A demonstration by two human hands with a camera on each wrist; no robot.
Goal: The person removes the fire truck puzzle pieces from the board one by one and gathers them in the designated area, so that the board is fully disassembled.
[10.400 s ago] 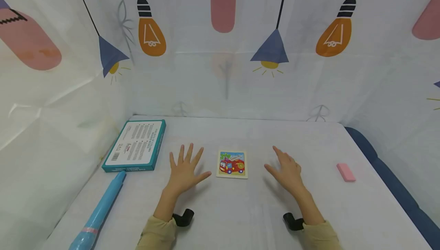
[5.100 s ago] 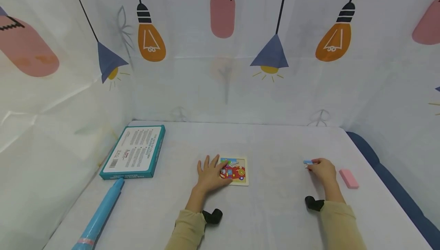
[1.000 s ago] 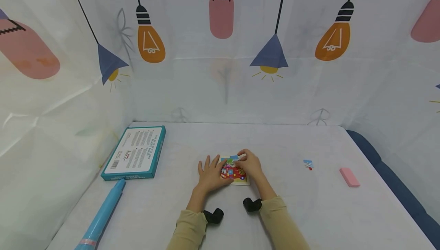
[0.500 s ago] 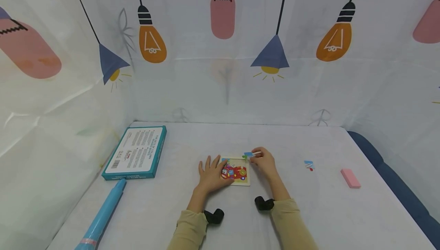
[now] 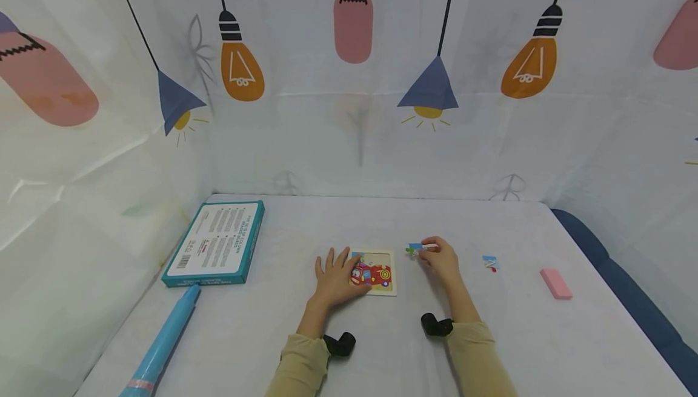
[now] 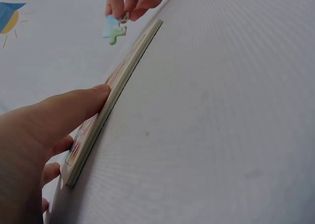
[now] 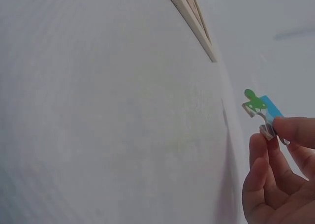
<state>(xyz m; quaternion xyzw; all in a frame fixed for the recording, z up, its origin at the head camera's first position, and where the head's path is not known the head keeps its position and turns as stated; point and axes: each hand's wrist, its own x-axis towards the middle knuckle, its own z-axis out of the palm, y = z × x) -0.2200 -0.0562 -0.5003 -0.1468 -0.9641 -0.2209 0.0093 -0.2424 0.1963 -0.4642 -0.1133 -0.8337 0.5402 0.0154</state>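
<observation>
My left hand [image 5: 335, 282] rests with spread fingers over the left part of a small wooden jigsaw puzzle [image 5: 386, 286] with a red fire truck picture. In the left wrist view its thumb [image 6: 83, 103] presses on the board's near edge. A bare wooden strip shows along the top of the puzzle, right of the fingers. Right of the board, my right hand [image 5: 443, 260] pinches a blue and green jigsaw piece [image 7: 261, 106] between thumb and fingers, raised off the table. Another jigsaw piece, blue with some red [image 5: 490, 262], lies farther right on the table.
A pink block [image 5: 556, 283] lies at the right of the white table. On the left are a teal-edged flat box [image 5: 212, 242] and a long light-blue tapered object [image 5: 166, 336]. Behind the table hangs a white sheet printed with lamps.
My right hand has lifted the blue and green jigsaw piece from the puzzle's top and carried it to the right, baring the wood beneath. The left hand has stayed in place.
</observation>
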